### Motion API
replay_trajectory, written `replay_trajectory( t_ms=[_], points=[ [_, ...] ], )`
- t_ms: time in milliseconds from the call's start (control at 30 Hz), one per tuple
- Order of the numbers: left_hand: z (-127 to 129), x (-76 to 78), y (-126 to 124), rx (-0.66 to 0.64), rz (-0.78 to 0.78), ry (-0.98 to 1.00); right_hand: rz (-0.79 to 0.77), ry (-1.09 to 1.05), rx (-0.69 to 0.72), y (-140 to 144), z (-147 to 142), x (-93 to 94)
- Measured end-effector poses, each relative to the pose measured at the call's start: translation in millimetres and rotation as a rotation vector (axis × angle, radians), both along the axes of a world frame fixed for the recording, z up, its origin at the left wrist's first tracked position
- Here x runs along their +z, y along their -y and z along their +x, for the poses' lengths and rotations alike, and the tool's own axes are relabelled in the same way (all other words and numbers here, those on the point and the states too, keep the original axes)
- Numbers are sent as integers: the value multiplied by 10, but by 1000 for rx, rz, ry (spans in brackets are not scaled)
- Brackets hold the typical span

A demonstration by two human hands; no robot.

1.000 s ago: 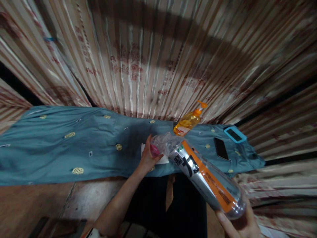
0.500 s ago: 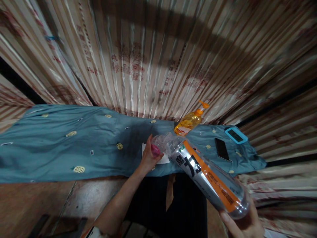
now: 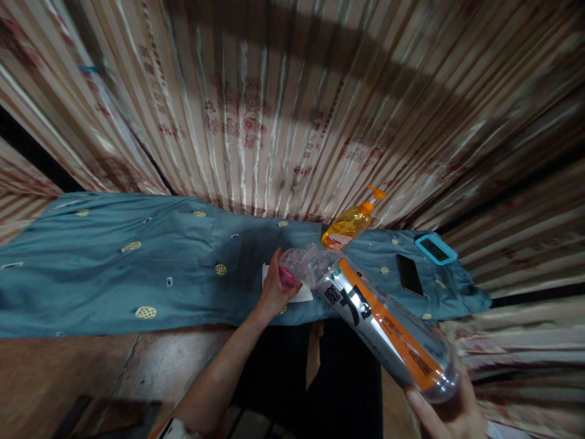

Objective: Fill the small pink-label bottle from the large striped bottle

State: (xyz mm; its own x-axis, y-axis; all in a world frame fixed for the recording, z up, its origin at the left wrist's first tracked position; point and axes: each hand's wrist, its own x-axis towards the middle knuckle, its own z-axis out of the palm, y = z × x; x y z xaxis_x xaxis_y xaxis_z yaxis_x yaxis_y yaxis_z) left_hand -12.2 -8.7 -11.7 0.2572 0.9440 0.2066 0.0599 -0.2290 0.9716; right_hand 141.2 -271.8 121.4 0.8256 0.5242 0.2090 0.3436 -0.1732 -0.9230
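My right hand (image 3: 445,408) grips the base of a large clear plastic bottle (image 3: 384,323) with a silver and orange label. The bottle is tilted, its neck pointing up and left. At that neck sits a smaller clear container (image 3: 297,263) with pink at its lower end, its mouth close against the bottle's; whether they touch I cannot tell. Closed around the pink part is my left hand (image 3: 276,286). Beneath it, a white sheet or cloth (image 3: 302,295) lies partly hidden on the table.
An orange pump bottle (image 3: 348,227) stands behind the large bottle. To the right lie a black phone (image 3: 409,274) and a blue-framed digital clock (image 3: 436,249). A teal pineapple-print cloth (image 3: 183,244) covers the table, and pleated curtains (image 3: 283,122) hang close behind it.
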Motion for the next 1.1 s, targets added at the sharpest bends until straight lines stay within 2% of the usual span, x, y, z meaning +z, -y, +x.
replay_trajectory(
  t_ms=[733, 1100],
  points=[
    [-25, 28, 12, -41, -35, -9, -3, -44, 7, 21, 8, -23],
    [-29, -64, -7, -55, -13, 20, 25, 0, 19, 11, -1, -13]
  ],
)
